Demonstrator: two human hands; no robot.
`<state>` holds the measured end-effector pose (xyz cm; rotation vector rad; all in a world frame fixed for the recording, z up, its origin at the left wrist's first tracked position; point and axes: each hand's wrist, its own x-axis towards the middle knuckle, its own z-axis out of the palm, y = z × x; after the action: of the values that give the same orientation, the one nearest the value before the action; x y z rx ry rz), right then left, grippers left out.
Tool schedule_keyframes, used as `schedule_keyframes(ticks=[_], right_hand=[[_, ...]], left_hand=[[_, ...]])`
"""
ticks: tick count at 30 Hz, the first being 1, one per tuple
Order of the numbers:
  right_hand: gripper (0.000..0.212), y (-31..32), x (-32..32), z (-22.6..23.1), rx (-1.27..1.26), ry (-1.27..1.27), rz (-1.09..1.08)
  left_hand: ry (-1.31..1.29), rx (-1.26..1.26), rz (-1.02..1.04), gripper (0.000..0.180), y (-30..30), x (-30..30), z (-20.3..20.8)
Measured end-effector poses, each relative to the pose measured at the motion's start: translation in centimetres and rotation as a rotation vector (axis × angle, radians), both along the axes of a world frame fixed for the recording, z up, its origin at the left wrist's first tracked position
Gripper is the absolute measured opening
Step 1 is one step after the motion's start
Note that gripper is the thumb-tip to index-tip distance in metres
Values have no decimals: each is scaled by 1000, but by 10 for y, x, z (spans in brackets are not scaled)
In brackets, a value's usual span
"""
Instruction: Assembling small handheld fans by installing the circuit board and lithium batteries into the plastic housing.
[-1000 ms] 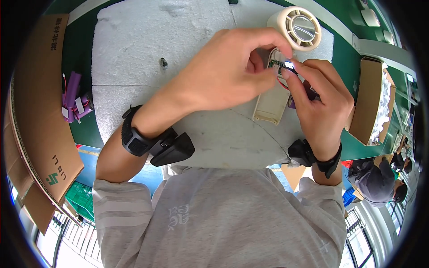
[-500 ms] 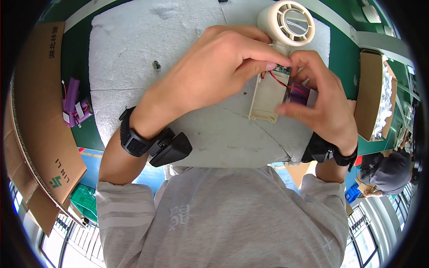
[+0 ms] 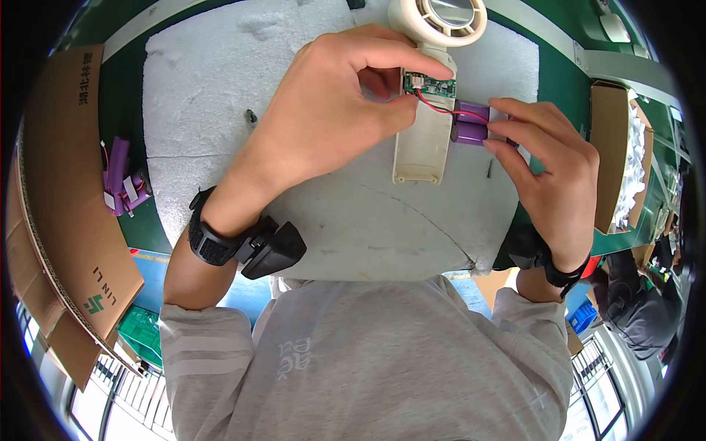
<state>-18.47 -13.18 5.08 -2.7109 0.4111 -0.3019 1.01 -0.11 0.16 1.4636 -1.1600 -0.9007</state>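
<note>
The fan (image 3: 423, 151) is laid on the foam pad (image 3: 331, 235), its open handle toward the person. It is held near the board (image 3: 439, 86) by the left hand (image 3: 331, 110), thumb and forefinger set across the handle. The battery pack (image 3: 471, 132) is held by its outer end in the right hand's (image 3: 548, 151) narrow grip, just right of the handle. Board and pack are joined by thin wires (image 3: 435, 106).

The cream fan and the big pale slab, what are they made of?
Cream fan: probably hard plastic, satiny, with smooth surfaces and crisp molded edges. Pale slab: perhaps foam, matte, since its upper part looks pebbly and a crack-like line shows.
</note>
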Motion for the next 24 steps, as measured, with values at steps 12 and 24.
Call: schedule_keyframes(ticks=[12,24], right_hand=[[12,8,2,2,-43,73,-122],[12,7,4,8,35,35,-72]], left_hand=[[-70,8,104,34,2,-9,-1],[-20,-99,133,30,1,-6,-1]])
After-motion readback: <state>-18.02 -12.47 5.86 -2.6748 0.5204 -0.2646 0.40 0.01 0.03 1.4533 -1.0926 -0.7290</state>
